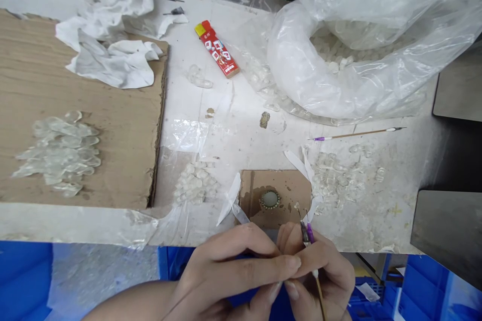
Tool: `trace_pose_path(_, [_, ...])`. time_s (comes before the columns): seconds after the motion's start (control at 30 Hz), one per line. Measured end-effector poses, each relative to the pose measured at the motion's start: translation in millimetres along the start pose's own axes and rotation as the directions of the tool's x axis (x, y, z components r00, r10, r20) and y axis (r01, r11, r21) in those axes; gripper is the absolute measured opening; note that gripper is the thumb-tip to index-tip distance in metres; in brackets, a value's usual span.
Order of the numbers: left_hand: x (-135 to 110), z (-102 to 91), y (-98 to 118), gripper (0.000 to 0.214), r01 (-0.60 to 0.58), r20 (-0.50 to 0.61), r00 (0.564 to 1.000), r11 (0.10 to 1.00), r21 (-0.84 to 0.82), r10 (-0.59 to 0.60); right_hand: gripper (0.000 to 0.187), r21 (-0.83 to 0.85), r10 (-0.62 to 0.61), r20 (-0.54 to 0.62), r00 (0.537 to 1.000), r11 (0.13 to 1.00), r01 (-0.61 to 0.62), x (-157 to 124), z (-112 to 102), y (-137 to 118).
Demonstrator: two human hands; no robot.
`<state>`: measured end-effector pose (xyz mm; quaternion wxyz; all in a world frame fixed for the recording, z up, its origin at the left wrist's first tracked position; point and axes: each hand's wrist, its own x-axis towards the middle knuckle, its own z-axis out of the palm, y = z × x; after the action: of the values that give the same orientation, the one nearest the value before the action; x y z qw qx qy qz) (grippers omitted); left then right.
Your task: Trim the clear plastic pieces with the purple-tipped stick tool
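At the table's front edge my left hand point(233, 266) and my right hand point(331, 271) meet at the fingertips. My right hand grips a thin wooden stick point(320, 293); by its fingers two needle tips, one with a purple hub point(310, 233) and one with a dark hub point(303, 231), point up. My left hand's thumb and fingers are pinched together; whatever lies between them is hidden. Just beyond my hands, an oval bead-edged ornament point(270, 199) with a pale centre rests on a small stained cardboard piece point(276, 179).
Clear plastic pieces lie in piles on the right point(335, 178), beside the small cardboard point(196, 183) and on a large cardboard sheet point(124, 110). Farther back are crumpled white paper point(113, 60), a red packet point(216, 49), a plastic bag point(297, 70) and another needle-tipped stick point(357, 134).
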<state>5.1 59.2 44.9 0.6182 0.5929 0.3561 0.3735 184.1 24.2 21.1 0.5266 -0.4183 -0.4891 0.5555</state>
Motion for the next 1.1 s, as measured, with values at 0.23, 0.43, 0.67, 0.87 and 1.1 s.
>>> trace_pose_path(0.23, [-1.9,-3.1,0.4,0.043,0.026,0.032,0.999,1.000,0.014,-0.026,0.006,0.020,-0.023,-0.020,1.000,1.000,0.023,0.3,-1.5,2.3])
trace_pose_path(0.43, [-1.9,1.7,-2.3,0.030,0.034,-0.093,0.995,0.999,-0.038,-0.038,0.011,0.082,0.009,-0.013,1.000,0.997,-0.008,0.7,-3.8,2.1])
trace_pose_path(0.67, [-2.3,-3.6,-1.5,0.043,0.083,0.019,0.996,0.996,-0.036,-0.082,0.010,0.122,0.001,0.001,1.000,0.992,-0.002,0.4,-2.4,5.2])
trace_pose_path(0.87, [-3.4,-4.5,2.2,0.038,0.087,0.029,0.996,0.996,-0.015,-0.086,0.006,0.051,-0.008,-0.015,1.000,0.999,0.009,2.5,-3.1,1.1])
trace_pose_path(1.1, [-0.8,-4.8,-1.0,0.029,0.078,0.032,0.996,0.997,0.016,-0.079,0.009,0.040,0.008,-0.020,1.000,0.999,-0.007,0.6,-2.8,-1.3])
